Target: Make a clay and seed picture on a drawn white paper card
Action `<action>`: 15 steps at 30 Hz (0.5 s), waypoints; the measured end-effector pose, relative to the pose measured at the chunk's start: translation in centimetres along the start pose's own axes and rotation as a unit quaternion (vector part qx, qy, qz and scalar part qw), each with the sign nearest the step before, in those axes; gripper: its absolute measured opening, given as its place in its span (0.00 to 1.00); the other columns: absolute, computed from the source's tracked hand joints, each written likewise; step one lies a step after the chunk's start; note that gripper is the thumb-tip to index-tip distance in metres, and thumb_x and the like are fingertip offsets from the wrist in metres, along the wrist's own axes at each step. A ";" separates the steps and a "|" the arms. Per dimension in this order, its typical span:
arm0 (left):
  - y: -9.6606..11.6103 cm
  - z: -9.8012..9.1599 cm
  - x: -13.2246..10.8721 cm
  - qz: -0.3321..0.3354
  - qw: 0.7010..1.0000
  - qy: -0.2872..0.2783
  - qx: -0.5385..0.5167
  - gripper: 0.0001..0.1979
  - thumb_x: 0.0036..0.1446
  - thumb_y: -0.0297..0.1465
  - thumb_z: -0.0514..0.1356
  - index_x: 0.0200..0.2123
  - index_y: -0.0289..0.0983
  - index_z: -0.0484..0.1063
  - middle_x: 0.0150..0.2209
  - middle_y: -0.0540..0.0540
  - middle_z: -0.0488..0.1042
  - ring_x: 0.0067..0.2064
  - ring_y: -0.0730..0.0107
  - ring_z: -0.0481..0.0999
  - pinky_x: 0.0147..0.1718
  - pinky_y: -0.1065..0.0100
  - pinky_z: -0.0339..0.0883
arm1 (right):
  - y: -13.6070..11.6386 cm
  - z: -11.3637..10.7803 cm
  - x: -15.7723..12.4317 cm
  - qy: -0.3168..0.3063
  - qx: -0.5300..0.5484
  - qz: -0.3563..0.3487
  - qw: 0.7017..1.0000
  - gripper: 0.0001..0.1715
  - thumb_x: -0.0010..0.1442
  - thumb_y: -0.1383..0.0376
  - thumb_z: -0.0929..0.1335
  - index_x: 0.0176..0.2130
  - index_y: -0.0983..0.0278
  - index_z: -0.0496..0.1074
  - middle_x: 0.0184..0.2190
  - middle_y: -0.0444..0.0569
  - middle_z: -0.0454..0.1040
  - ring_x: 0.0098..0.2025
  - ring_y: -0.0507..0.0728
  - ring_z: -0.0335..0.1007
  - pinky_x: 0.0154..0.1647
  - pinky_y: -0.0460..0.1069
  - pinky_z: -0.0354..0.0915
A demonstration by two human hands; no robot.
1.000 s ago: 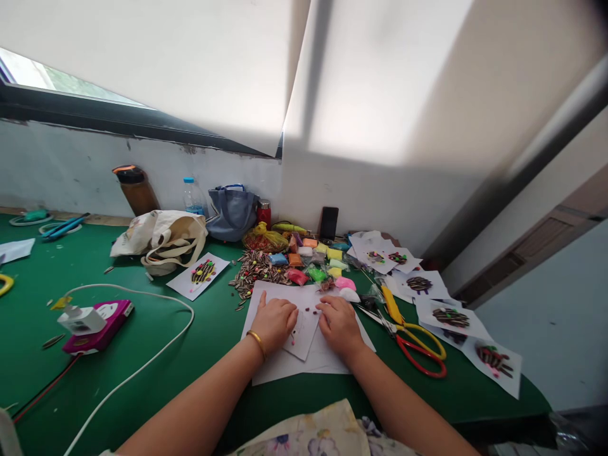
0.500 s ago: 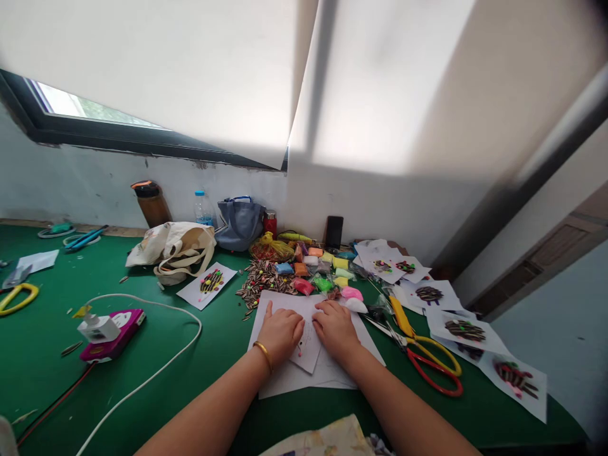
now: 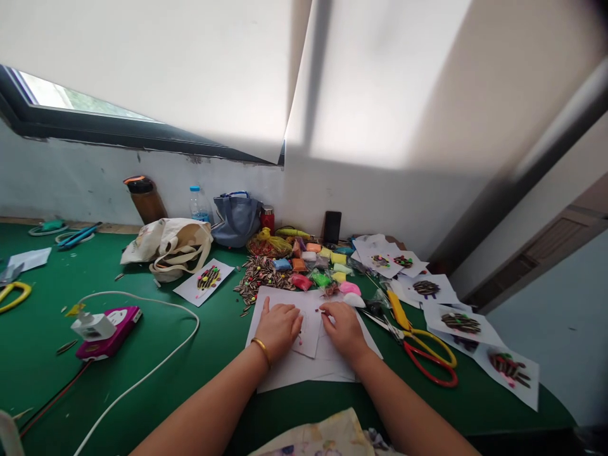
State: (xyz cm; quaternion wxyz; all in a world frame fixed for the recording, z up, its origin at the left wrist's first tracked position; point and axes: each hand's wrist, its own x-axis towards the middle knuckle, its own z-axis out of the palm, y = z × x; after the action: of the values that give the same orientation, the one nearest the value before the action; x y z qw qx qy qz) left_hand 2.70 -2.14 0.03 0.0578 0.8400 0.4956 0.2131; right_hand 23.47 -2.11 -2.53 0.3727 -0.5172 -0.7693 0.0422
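My left hand, with a gold bangle at the wrist, lies on a small white card with fingers stretched out. Pink and dark specks show on the card beside its fingers, partly covered. Larger white sheets lie beneath. Over the card's right edge, my right hand has its fingers curled in a pinch, with a small dark bit at the fingertips. Beyond the hands are a pile of striped sunflower seeds and several packets of coloured modelling clay.
Scissors with red and yellow handles and a yellow utility knife lie at right, near finished seed pictures. At left are another seed picture, a cloth bag, a purple power strip and a white cable.
My right hand has drawn slightly right and its fingers have curled more tightly, with a small dark bit now showing at their tips. My left hand stays on the card. The view has shifted slightly.
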 end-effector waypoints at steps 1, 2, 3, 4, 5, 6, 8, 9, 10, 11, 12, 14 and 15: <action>0.0 0.0 0.0 0.000 1.000 0.001 0.000 0.13 0.64 0.35 0.50 0.45 0.44 0.74 0.47 0.47 0.77 0.51 0.60 0.72 0.63 0.39 0.31 | 0.1 0.1 -0.1 0.000 0.006 -0.005 1.000 0.08 0.60 0.69 0.65 0.39 0.61 0.73 0.35 0.47 0.74 0.39 0.57 0.67 0.43 0.51 0.59; -0.1 0.0 0.0 0.000 1.000 0.003 0.001 0.13 0.64 0.35 0.50 0.45 0.44 0.74 0.47 0.47 0.77 0.51 0.60 0.72 0.63 0.39 0.31 | 0.0 0.1 -0.1 0.000 0.010 -0.009 1.000 0.09 0.60 0.69 0.64 0.40 0.61 0.73 0.35 0.47 0.75 0.40 0.57 0.67 0.43 0.51 0.59; -0.1 0.0 0.0 -0.001 1.000 0.005 0.001 0.13 0.64 0.36 0.50 0.45 0.44 0.74 0.47 0.47 0.77 0.51 0.60 0.72 0.63 0.39 0.31 | 0.0 0.2 -0.1 0.000 0.013 -0.012 1.000 0.09 0.60 0.69 0.64 0.40 0.61 0.73 0.36 0.47 0.75 0.40 0.57 0.67 0.44 0.51 0.59; -0.1 0.0 0.0 -0.001 1.000 0.008 0.001 0.13 0.64 0.36 0.50 0.45 0.44 0.74 0.47 0.47 0.77 0.51 0.60 0.72 0.63 0.39 0.31 | -0.2 0.3 -0.2 0.000 0.017 -0.012 1.000 0.09 0.60 0.69 0.64 0.39 0.61 0.73 0.35 0.47 0.75 0.40 0.57 0.67 0.44 0.51 0.59; 0.0 -0.1 -0.1 -0.002 1.000 0.012 0.000 0.13 0.64 0.36 0.51 0.44 0.44 0.74 0.47 0.47 0.77 0.52 0.60 0.72 0.63 0.40 0.30 | -0.3 0.4 -0.2 -0.001 0.021 -0.009 1.000 0.08 0.59 0.69 0.65 0.39 0.61 0.73 0.35 0.47 0.74 0.40 0.57 0.67 0.44 0.51 0.59; 0.0 -0.1 -0.1 -0.002 1.000 0.018 -0.002 0.13 0.64 0.36 0.51 0.44 0.44 0.75 0.46 0.46 0.77 0.52 0.60 0.71 0.63 0.40 0.29 | -0.5 0.5 -0.2 -0.004 0.027 -0.004 1.000 0.08 0.59 0.69 0.65 0.38 0.61 0.73 0.34 0.47 0.74 0.39 0.57 0.67 0.43 0.51 0.59; 0.0 -0.2 -0.1 0.004 1.000 0.030 -0.007 0.13 0.64 0.35 0.51 0.43 0.44 0.75 0.46 0.46 0.77 0.52 0.60 0.71 0.63 0.39 0.28 | -0.8 0.6 -0.2 -0.011 0.044 0.009 0.999 0.07 0.57 0.69 0.65 0.37 0.62 0.72 0.32 0.47 0.74 0.37 0.57 0.66 0.42 0.51 0.60; 0.1 -0.3 -0.1 0.009 0.999 0.037 -0.011 0.12 0.64 0.35 0.52 0.42 0.44 0.75 0.46 0.46 0.78 0.53 0.59 0.70 0.62 0.38 0.29 | -0.9 0.7 -0.3 -0.014 0.054 0.018 0.998 0.06 0.57 0.69 0.65 0.36 0.62 0.71 0.32 0.47 0.73 0.37 0.57 0.66 0.41 0.51 0.60; 0.1 -0.3 -0.1 0.016 0.999 0.045 -0.015 0.12 0.64 0.35 0.52 0.42 0.43 0.76 0.46 0.46 0.78 0.53 0.58 0.70 0.62 0.38 0.29 | -1.1 0.7 -0.3 -0.015 0.066 0.025 0.997 0.05 0.57 0.69 0.65 0.36 0.62 0.71 0.32 0.47 0.73 0.36 0.56 0.66 0.41 0.51 0.60; 0.1 -0.4 -0.1 0.025 0.998 0.053 -0.020 0.11 0.63 0.35 0.53 0.41 0.44 0.76 0.46 0.47 0.77 0.54 0.58 0.70 0.62 0.38 0.30 | -1.2 0.7 -0.3 -0.016 0.078 0.032 0.996 0.04 0.58 0.68 0.66 0.35 0.62 0.71 0.32 0.47 0.73 0.36 0.56 0.66 0.41 0.50 0.60; 0.1 -0.4 -0.2 0.036 0.997 0.062 -0.025 0.11 0.62 0.35 0.54 0.41 0.44 0.76 0.46 0.46 0.77 0.54 0.58 0.70 0.62 0.38 0.30 | -1.4 0.6 -0.4 -0.017 0.090 0.037 0.995 0.04 0.59 0.67 0.66 0.35 0.62 0.71 0.32 0.47 0.73 0.36 0.56 0.66 0.41 0.50 0.60; 0.2 -0.5 -0.2 0.064 0.994 0.077 -0.037 0.09 0.60 0.36 0.57 0.42 0.44 0.75 0.46 0.46 0.77 0.53 0.58 0.70 0.63 0.39 0.31 | -1.8 0.5 -0.4 -0.020 0.110 0.042 0.993 0.05 0.60 0.64 0.66 0.34 0.61 0.71 0.32 0.47 0.73 0.36 0.56 0.67 0.40 0.50 0.60; 0.2 -0.5 -0.2 0.080 0.993 0.082 -0.042 0.09 0.59 0.36 0.59 0.42 0.44 0.75 0.45 0.46 0.77 0.52 0.58 0.70 0.63 0.40 0.32 | -1.9 0.4 -0.4 -0.023 0.118 0.041 0.992 0.07 0.61 0.62 0.65 0.33 0.61 0.71 0.31 0.47 0.73 0.36 0.56 0.67 0.40 0.50 0.60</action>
State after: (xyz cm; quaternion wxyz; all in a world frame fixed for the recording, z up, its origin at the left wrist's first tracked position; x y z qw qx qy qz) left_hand 2.58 -2.53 0.50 0.0350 0.8537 0.4204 0.3055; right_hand 21.81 -3.16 -2.15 0.4113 -0.4995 -0.7454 0.1603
